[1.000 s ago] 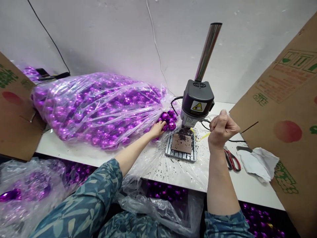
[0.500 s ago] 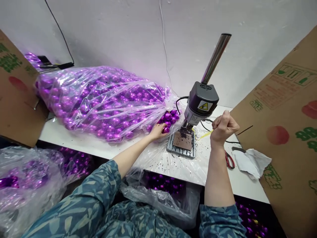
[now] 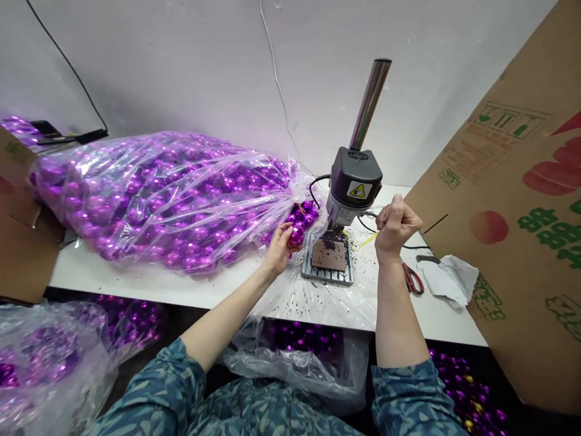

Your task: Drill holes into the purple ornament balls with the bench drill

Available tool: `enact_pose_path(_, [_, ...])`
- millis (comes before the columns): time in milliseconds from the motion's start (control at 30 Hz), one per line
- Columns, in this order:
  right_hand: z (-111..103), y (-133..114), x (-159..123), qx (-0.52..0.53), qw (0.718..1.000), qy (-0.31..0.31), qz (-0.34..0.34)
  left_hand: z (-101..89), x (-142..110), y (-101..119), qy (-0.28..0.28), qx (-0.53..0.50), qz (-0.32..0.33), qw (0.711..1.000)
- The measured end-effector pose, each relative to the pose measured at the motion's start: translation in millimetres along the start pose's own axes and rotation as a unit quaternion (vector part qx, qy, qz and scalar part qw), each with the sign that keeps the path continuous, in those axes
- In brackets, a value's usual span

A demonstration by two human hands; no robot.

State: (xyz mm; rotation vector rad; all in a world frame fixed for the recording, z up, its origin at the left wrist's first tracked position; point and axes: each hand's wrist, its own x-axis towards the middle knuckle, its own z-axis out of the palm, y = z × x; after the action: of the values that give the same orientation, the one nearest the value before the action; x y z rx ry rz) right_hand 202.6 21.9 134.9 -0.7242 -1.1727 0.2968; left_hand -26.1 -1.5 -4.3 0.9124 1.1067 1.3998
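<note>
My left hand (image 3: 279, 247) has its thumb and fingers closed around a shiny purple bauble (image 3: 298, 234). It is beside a small pile of loose purple baubles (image 3: 309, 211), left of the bench drill press (image 3: 356, 175). A brown board (image 3: 329, 254) lies on the drill's metal base (image 3: 327, 276), under the chuck and among dark shavings. My right hand (image 3: 397, 225) is a fist with the thumb uppermost, at the right of the drill head. A thin rod runs from the drill into this fist; the grip itself is hidden by my fingers.
A large clear bag of purple baubles (image 3: 172, 200) fills the table's left side. Red-handled scissors (image 3: 413, 280) and crumpled white paper (image 3: 449, 278) lie at the right. Cardboard boxes (image 3: 494, 242) flank the table. An open plastic bag (image 3: 299, 369) hangs below the front edge.
My left hand has drawn back slightly from the pile, now with a bauble plainly in its fingers. The right fist stays beside the drill. The whole view has shifted, moving the scene leftward.
</note>
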Motion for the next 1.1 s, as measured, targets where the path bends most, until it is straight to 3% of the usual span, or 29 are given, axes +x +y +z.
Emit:
enact_pose_path(133, [1.5,1.7,-0.1,-0.003,1.0,0.001,-0.005,3.2,0.3,7.6,-0.056,-0.154,-0.134,0.977])
enact_pose_path(333, [3.2,5.1,-0.7,-0.01,1.0,0.001,-0.021,8.4,-7.9,7.4,-0.07,-0.231,-0.154,0.958])
enact_pose_path(433, [3.4,4.8,-1.7,-0.031,0.999,-0.002,-0.036,12.4,-9.8,-0.6,-0.068,-0.233,-0.153,0.958])
enact_pose_path(600, [5.0,4.0,-2.5,-0.045,0.998,0.001,-0.036,12.6,-11.0,-16.6,-0.119,-0.139,-0.191,0.964])
enact_pose_path(733, [6.3,6.3,-2.2,-0.014,0.998,0.002,-0.055,13.7,-4.0,-23.7,-0.098,-0.113,-0.136,0.979])
enact_pose_path(900, [6.1,6.9,-2.8,-0.053,0.997,-0.002,-0.058,17.5,11.2,-35.3,-0.056,-0.067,-0.071,0.994])
enact_pose_path(1100, [5.6,7.3,-4.9,-0.081,0.996,0.001,-0.049,27.6,20.0,-45.9,-0.105,-0.019,-0.002,0.994])
